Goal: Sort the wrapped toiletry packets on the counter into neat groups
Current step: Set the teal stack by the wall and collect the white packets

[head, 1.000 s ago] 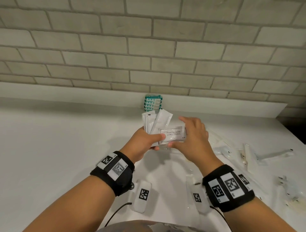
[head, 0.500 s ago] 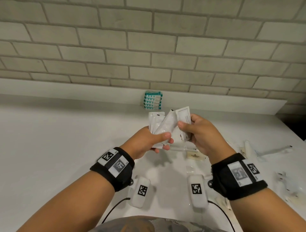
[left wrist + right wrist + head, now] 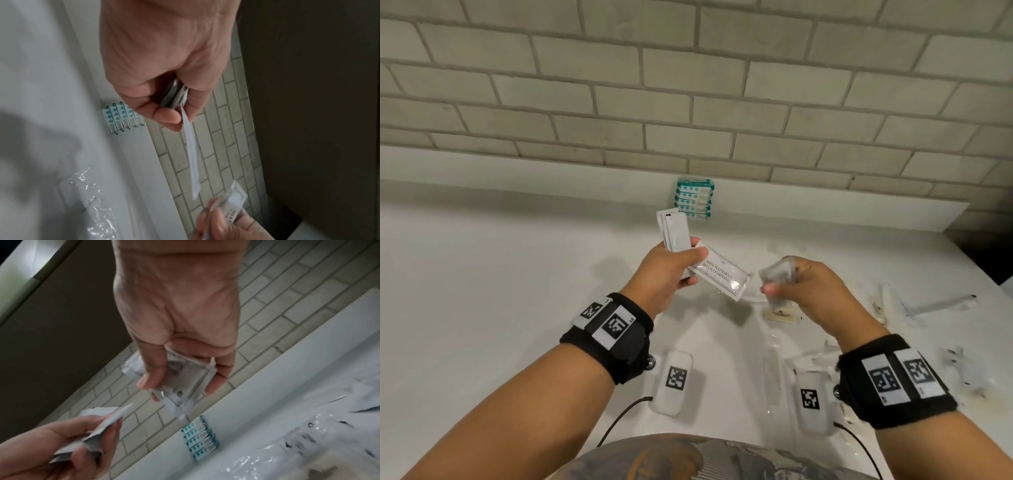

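Teal stack (image 3: 694, 202) grouped by wall; left hand (image 3: 666, 274) pinches sachets (image 3: 675, 230), right hand (image 3: 804, 284) one packet (image 3: 779, 274); loose items (image 3: 782, 313) remain on surface (image 3: 500, 274).

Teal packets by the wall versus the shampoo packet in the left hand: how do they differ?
The teal packets lie on the counter in a tidy overlapping row against the backsplash; the shampoo packet is held in the air, pinched by the left hand with other white packets. The teal packets carry a teal pattern; the shampoo packet is white with black lettering. No hand touches the teal packets. Both are small sealed flat packets.
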A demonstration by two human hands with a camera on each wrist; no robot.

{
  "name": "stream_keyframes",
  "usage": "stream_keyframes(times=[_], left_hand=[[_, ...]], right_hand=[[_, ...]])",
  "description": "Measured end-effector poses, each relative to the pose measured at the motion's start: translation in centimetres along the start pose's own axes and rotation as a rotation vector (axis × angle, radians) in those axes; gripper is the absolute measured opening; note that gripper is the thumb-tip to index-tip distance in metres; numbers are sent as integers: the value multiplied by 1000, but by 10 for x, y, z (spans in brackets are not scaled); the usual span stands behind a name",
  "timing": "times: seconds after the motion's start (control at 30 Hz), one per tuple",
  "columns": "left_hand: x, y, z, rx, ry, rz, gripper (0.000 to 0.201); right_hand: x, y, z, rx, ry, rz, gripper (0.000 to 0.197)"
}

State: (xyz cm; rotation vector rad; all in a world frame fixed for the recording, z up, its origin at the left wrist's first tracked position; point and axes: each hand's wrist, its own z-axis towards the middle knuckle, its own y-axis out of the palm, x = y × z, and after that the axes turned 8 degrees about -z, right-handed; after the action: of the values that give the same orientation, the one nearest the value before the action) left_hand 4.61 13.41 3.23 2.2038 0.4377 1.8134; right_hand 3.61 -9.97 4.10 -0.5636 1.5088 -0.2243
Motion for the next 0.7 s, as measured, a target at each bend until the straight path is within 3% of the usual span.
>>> stream_keyframes(times=[0.13,0.2,0.27,0.37,0.47,0.57,0.7], left_hand=[[-3,-2,2,30,36,-13,11],[-3,1,3,46,51,-32,14],[-3,6,4,78,90,-45,16],[-4,15,4,122,131,-92,17],[-9,22,2,27,102,-140,17],[-19,29,-4,-103,8,-19,18],[-29,32,-14,-200,-97,29,35]], right_hand=[[1,-11,2,57,84,17,11],[-4,-9,3,47,94,9,15],[-5,-2,5,3,128,-21,28],[-4,20,5,-113,196,83,21],[-5,38,11,-112,241,337,33],[-16,38,25,-10,173,519,33],[-31,32,35,168,127,515,41]])
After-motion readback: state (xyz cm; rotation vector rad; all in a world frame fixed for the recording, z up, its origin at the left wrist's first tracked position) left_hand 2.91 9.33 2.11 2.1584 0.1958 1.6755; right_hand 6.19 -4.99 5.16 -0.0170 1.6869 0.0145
